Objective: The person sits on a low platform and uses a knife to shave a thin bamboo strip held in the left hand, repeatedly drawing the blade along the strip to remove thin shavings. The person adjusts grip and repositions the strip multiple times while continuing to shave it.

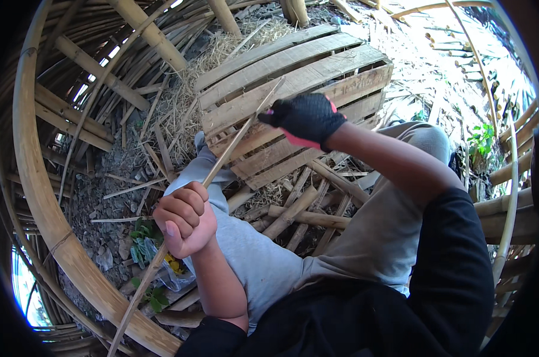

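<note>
A long, thin bamboo strip [231, 146] runs slantwise from the lower left up over a slatted wooden pallet [293, 65]. Wrapped tightly around its middle is my bare left hand [186, 217], knuckles up. My right hand [305, 121] wears a black and pink glove and is closed, its fingertips against or right beside the strip near the far end. A small purple-pink bit shows at those fingertips; whatever the glove grips is hidden. The pallet lies on the ground between and beyond my legs, under the far part of the strip.
A thick curved bamboo pole [49, 202] arcs along the left. Cut bamboo pieces [293, 214] lie between my legs, with straw [174, 119] beside the pallet. A plastic bag [177, 271] and green leaves [144, 244] sit near my left forearm. More poles [513, 202] stand at right.
</note>
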`<state>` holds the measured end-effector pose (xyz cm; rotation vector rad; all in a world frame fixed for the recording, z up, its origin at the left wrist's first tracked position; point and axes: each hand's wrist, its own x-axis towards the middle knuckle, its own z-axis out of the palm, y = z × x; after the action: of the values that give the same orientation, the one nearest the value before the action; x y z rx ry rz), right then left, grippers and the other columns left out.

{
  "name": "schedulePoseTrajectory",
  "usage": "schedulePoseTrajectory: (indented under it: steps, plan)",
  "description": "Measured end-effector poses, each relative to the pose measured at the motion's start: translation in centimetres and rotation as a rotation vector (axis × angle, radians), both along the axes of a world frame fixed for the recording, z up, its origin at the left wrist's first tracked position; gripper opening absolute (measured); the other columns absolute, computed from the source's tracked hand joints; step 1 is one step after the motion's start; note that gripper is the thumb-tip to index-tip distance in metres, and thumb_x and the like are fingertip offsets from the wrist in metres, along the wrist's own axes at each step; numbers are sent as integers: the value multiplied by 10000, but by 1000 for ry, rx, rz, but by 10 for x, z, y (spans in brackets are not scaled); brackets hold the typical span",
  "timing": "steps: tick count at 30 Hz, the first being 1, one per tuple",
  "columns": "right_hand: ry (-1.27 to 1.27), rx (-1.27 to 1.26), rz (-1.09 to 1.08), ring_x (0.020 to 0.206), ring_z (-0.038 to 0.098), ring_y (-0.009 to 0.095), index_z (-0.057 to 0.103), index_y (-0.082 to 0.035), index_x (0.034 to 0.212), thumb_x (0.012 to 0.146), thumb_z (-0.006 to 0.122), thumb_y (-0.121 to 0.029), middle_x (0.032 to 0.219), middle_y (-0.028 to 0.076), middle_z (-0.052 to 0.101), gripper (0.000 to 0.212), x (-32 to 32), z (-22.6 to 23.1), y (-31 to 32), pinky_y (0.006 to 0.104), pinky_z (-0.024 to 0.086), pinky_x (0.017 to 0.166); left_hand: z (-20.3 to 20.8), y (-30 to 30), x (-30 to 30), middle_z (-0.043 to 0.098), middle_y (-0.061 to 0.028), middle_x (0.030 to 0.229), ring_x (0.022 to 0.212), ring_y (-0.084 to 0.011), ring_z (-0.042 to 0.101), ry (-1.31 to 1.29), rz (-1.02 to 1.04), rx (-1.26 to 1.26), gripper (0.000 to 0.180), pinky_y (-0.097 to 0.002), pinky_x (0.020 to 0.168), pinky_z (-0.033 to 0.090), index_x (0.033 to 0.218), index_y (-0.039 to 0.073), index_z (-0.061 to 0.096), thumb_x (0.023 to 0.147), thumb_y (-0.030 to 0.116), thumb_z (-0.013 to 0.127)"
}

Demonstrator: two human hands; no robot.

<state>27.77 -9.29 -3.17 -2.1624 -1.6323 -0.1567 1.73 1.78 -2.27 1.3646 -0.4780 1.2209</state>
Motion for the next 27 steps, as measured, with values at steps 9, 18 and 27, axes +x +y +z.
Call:
schedulePoseTrajectory:
  steps: [9,18,27]
  plan:
    - [-167,-239,-97,882,746,326,733,-211,1191,1067,444,-428,991,139,761,382,40,13,5,474,583,753,5,5,-1,227,46,424,415,-132,189,12,-12,54,594,-326,524,210,482,162,228,975,265,543]
    - [-285,-242,-164,809,745,328,745,-233,1184,1061,476,-365,903,112,759,324,95,-2,9,459,585,688,3,1,0,235,45,422,416,-134,198,22,-29,57,600,-326,530,227,472,158,243,984,256,540]
    - [-187,-187,-271,863,727,349,767,-189,1086,1059,459,-476,947,127,756,422,89,-17,10,462,570,778,1,6,-4,220,64,447,477,-114,189,55,-74,58,587,-322,580,200,496,199,205,1007,267,485]
